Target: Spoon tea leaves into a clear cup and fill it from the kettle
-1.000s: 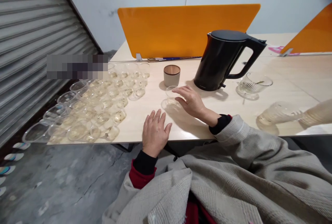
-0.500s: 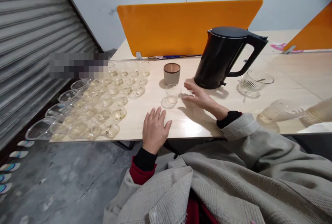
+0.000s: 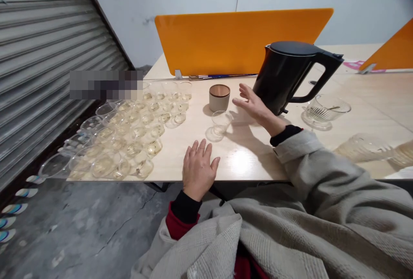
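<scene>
My left hand (image 3: pixel 200 168) rests flat at the table's front edge, fingers spread and holding nothing. Just beyond its fingertips stands a clear plastic cup (image 3: pixel 221 120). My right hand (image 3: pixel 254 106) is raised a little over the table, empty, with its fingers apart, between that cup and the black electric kettle (image 3: pixel 284 76). Behind the clear cup sits a grey tea canister-like cup (image 3: pixel 219 99) with a brown inside. Many clear plastic cups (image 3: pixel 135 130) with pale yellow liquid and dark bits crowd the left side of the table.
A ribbed glass bowl (image 3: pixel 325 109) holding something dark and thin stands right of the kettle. Stacked clear cups (image 3: pixel 364 147) lie on their side at the right. An orange divider (image 3: pixel 241 42) closes off the back. A metal shutter (image 3: pixel 48 33) is at the left.
My right hand has lifted away from the clear cup, back toward the kettle. My left hand stays at the table edge. The view has shifted slightly.
</scene>
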`<state>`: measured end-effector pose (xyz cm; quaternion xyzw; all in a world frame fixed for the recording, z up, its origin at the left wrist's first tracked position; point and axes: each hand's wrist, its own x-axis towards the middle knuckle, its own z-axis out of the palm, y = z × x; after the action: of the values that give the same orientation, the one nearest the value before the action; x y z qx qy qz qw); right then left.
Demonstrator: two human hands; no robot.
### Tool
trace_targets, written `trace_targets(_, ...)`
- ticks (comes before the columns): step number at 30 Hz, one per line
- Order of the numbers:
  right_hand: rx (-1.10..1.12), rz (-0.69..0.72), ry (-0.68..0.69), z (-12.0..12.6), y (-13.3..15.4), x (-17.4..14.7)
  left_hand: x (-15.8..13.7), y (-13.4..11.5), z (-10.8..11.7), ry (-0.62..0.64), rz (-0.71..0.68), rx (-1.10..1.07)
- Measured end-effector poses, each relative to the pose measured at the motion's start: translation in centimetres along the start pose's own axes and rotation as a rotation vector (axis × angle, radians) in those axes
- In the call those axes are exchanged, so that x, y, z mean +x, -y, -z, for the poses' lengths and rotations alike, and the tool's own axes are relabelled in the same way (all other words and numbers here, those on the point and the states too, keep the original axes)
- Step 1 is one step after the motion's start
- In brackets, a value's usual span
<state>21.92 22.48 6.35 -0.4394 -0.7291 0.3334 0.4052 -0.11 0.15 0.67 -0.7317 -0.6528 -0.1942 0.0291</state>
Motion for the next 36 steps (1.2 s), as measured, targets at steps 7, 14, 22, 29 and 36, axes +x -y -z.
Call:
trace_targets(7,-0.264,0.089,-0.008,-4.5,-1.9,7.2,-0.1,0.1,0.1,0.028,-0.004,-0.003)
trace_targets(14,-0.289,0.093,-0.189,-5.1,-3.2,8.2,-0.2,0.1,0.2,0.011,-0.002,-0.024)
trace_targets(22,-0.369,0.348,-0.373,1.9,4.8,0.3,-0.2,0.1,0.2,0.033,0.008,-0.043)
trace_targets(29,-0.369,0.368,-0.161,1.5,8.6,-13.2,-0.3,0.9,0.2,-0.077,0.007,-0.235)
trace_targets(36,-0.267,0.321,-0.019,-4.3,5.5,-16.2,-0.6,2.0,1.1,-0.061,-0.050,-0.441)
